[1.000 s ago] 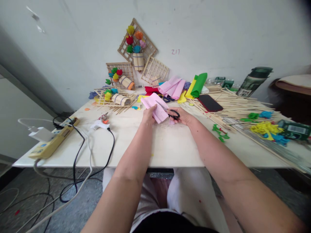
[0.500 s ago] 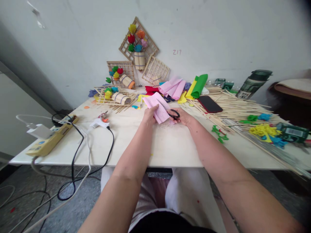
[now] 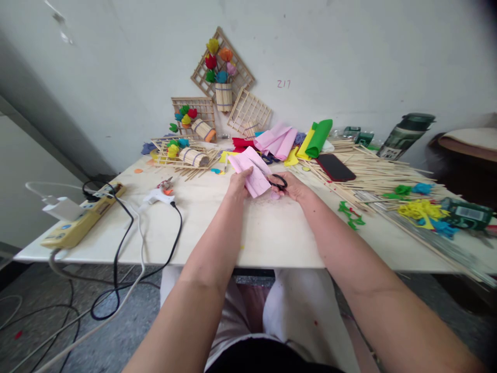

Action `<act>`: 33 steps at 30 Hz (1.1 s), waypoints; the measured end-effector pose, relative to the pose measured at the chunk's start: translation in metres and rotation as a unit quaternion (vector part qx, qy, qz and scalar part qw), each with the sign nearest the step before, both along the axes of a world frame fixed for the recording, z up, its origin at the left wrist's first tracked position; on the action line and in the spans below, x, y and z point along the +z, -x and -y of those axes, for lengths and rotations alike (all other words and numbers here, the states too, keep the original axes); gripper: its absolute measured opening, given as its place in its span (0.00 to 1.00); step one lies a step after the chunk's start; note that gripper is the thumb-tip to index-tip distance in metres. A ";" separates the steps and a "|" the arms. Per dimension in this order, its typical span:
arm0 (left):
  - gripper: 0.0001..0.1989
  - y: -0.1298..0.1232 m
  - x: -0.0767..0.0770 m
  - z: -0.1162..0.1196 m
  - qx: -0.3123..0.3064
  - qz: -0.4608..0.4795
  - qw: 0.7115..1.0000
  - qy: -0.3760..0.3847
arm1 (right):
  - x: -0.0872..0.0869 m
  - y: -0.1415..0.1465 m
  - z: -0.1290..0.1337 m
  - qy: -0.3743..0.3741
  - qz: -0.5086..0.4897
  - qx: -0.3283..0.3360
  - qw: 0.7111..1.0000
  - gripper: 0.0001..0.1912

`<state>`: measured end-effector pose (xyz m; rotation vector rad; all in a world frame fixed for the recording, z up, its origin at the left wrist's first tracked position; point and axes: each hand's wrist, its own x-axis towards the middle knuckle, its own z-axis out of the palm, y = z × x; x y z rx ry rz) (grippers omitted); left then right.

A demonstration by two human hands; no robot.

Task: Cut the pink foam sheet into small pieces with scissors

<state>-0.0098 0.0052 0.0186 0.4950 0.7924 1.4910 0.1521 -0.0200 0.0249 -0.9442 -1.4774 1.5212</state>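
A folded pink sheet (image 3: 256, 178) is pinched in my left hand (image 3: 240, 182), thumb on top, above the middle of the table. Black-handled scissors (image 3: 278, 182) sit in the closed fingers of my right hand (image 3: 289, 186), at the sheet's right edge. The blades are mostly hidden by the sheet and my fingers. A small pink scrap (image 3: 275, 196) shows just below my right fingers. Behind the sheet lies more folded pink material (image 3: 276, 140), with a green roll (image 3: 319, 139) to its right.
Stick lattices with colored flowers (image 3: 224, 97) stand at the back. A white glue gun (image 3: 160, 196) and yellow power strip (image 3: 83, 217) with cables are left. Right are a phone (image 3: 336, 167), thin sticks (image 3: 384, 173), green scraps (image 3: 351, 215) and a dark bottle (image 3: 406, 137).
My hands hold nearly the same position. The small pink scrap below my right fingers shows a little more clearly and has shifted slightly.
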 end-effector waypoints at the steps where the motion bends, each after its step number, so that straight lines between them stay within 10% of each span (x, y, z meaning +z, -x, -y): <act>1: 0.09 0.000 0.000 0.000 0.000 0.001 1.000 0.000 | 0.000 0.000 0.000 -0.001 -0.002 0.000 1.000 0.15; 33: 0.10 0.002 -0.002 -0.002 -0.001 0.010 1.000 -0.011 | -0.004 0.001 -0.003 0.001 -0.010 -0.006 1.000 0.17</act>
